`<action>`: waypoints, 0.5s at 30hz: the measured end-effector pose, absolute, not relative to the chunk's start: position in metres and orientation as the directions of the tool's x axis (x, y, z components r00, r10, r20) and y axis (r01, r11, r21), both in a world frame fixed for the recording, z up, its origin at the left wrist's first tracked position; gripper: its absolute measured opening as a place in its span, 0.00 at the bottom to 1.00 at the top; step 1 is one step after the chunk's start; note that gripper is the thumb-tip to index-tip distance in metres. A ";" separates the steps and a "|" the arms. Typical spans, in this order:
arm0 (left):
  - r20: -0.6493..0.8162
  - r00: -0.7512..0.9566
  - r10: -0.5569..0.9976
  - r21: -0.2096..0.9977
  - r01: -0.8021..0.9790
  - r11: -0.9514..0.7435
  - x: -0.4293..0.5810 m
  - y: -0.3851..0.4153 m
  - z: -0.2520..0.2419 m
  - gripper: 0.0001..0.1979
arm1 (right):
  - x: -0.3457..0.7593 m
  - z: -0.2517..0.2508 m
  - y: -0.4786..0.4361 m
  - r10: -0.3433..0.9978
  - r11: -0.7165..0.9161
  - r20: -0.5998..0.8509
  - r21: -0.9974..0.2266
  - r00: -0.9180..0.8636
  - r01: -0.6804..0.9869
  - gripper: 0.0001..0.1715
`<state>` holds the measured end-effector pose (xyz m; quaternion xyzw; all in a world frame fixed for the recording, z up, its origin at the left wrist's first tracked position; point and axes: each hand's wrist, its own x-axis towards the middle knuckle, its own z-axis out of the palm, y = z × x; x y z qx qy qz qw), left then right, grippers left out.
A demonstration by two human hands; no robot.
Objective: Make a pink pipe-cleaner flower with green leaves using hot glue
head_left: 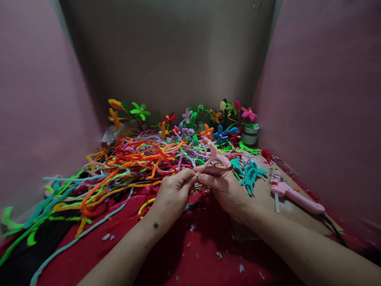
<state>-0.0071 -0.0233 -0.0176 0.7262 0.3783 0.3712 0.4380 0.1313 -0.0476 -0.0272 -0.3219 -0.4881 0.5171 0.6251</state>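
My left hand (172, 192) and my right hand (224, 186) meet in the middle, both pinching a pink pipe-cleaner piece (217, 155) bent into petal-like loops that stick up and to the right from my fingertips. The fingers of both hands are closed on its stem. Just beyond them lies a big tangle of loose pipe cleaners (127, 163) in orange, red, purple, green and teal. A teal pipe-cleaner shape (251, 172) lies right of my right hand.
A pink glue gun (293, 194) lies on cardboard at the right, its cord trailing off. Finished pipe-cleaner flowers (223, 133) stand along the back wall, beside a small white pot (250, 135). Red cloth (193, 254) with scraps covers the near surface.
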 end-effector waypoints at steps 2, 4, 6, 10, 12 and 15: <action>0.074 0.456 0.887 0.976 0.152 -0.159 -0.005 -0.024 -0.014 0.09 | 0.131 -0.027 -0.048 0.962 0.245 0.270 -0.905 -0.025 -0.347 0.08; -0.033 0.495 0.868 0.998 0.064 0.001 -0.005 -0.024 -0.012 0.09 | 0.132 -0.028 -0.047 0.966 0.236 0.259 -0.904 -0.017 -0.356 0.09; -0.093 0.553 0.828 0.992 -0.024 0.127 -0.006 -0.023 -0.012 0.08 | 0.133 -0.029 -0.046 0.967 0.237 0.254 -0.904 -0.002 -0.356 0.09; -0.170 0.691 0.703 0.938 -0.106 0.330 -0.014 -0.019 -0.011 0.08 | 0.135 -0.031 -0.045 0.959 0.237 0.279 -0.889 -0.052 -0.392 0.09; -0.187 0.738 0.648 0.924 -0.093 0.372 -0.017 -0.019 -0.008 0.09 | 0.135 -0.032 -0.045 0.952 0.245 0.298 -0.878 -0.068 -0.410 0.08; -0.162 0.732 0.661 0.970 -0.005 0.243 -0.016 -0.023 -0.005 0.10 | 0.134 -0.035 -0.044 0.960 0.233 0.278 -0.869 -0.042 -0.437 0.06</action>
